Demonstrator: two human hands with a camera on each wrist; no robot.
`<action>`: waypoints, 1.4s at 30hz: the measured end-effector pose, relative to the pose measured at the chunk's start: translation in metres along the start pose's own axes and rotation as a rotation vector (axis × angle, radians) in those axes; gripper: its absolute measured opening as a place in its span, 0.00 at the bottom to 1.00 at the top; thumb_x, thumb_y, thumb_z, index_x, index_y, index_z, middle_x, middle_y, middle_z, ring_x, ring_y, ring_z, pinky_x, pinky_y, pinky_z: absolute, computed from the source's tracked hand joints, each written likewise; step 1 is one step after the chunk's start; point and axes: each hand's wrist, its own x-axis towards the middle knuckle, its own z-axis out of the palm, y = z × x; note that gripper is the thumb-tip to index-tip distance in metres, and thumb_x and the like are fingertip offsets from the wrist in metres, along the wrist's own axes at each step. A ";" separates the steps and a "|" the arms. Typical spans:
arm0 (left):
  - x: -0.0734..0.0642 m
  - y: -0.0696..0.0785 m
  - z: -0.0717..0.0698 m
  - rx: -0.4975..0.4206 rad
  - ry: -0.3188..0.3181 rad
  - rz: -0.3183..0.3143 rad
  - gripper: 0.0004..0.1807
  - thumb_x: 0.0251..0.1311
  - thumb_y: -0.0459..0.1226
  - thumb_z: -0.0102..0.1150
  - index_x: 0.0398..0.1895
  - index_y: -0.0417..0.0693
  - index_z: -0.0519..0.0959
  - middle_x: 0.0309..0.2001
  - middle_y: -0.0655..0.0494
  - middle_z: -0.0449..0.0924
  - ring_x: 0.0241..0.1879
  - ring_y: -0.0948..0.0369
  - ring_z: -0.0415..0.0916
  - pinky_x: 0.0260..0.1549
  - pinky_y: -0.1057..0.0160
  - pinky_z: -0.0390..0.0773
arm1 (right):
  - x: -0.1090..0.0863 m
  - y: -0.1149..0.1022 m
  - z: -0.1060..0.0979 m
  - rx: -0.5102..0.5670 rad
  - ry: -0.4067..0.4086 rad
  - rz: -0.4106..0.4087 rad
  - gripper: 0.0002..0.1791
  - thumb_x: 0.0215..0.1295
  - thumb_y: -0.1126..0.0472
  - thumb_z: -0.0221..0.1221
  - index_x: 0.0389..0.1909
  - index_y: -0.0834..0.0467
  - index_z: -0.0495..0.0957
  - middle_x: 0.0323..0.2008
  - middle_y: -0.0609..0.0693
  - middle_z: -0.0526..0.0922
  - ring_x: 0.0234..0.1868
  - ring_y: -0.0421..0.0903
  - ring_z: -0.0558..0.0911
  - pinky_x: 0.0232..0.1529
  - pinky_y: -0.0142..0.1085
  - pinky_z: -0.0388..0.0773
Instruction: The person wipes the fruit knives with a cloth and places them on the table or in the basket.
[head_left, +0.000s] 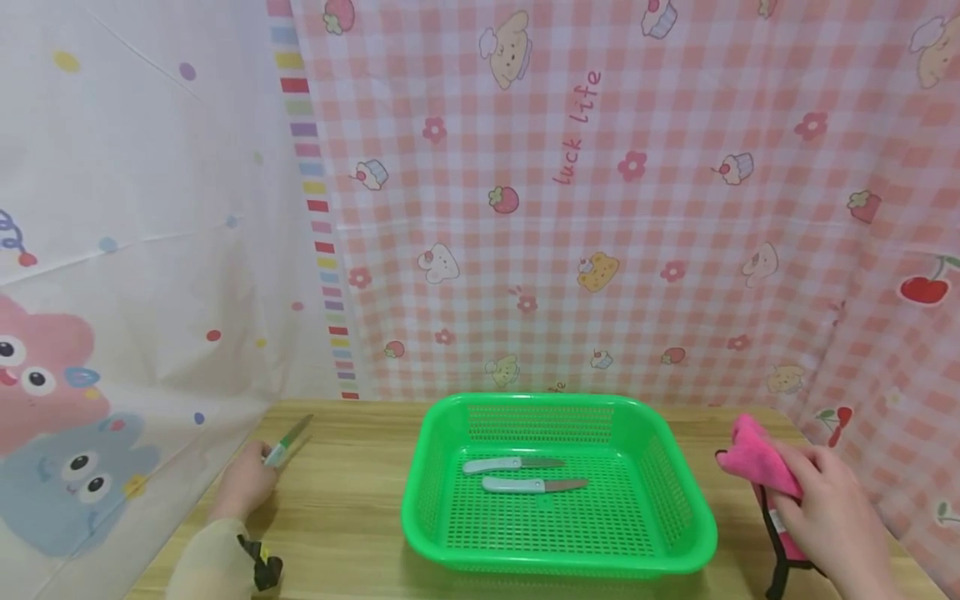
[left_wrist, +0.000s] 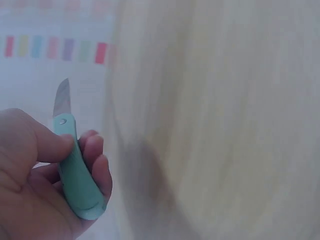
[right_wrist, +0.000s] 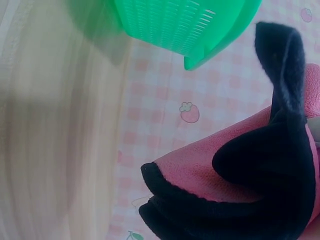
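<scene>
At the left of the table my left hand (head_left: 249,482) grips a small knife (head_left: 279,450) by its green handle. In the left wrist view the thumb presses along the handle of that knife (left_wrist: 77,175), fingers curled behind it, and the short blade points up and away. Over on the right, my right hand (head_left: 836,508) holds a bunched pink cloth (head_left: 757,454) with black edging; its folds hang below the fingers. The right wrist view shows the cloth (right_wrist: 210,160) close up, hiding most of that hand.
Between the hands stands a green perforated plastic basket (head_left: 558,560). Two knives with pale handles, one knife (head_left: 491,466) behind the other knife (head_left: 513,485), lie on its bottom. Behind the wooden table (head_left: 352,467) hangs a pink checked curtain (head_left: 555,317); a white printed curtain (head_left: 187,275) hangs at left.
</scene>
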 end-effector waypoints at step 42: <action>-0.047 0.196 0.024 -0.724 -0.130 0.279 0.17 0.75 0.30 0.46 0.64 0.39 0.68 0.42 0.46 0.81 0.36 0.57 0.78 0.32 0.59 0.79 | 0.052 -0.100 0.005 0.260 0.192 -0.237 0.28 0.43 0.71 0.62 0.52 0.60 0.82 0.41 0.60 0.76 0.40 0.54 0.73 0.37 0.39 0.64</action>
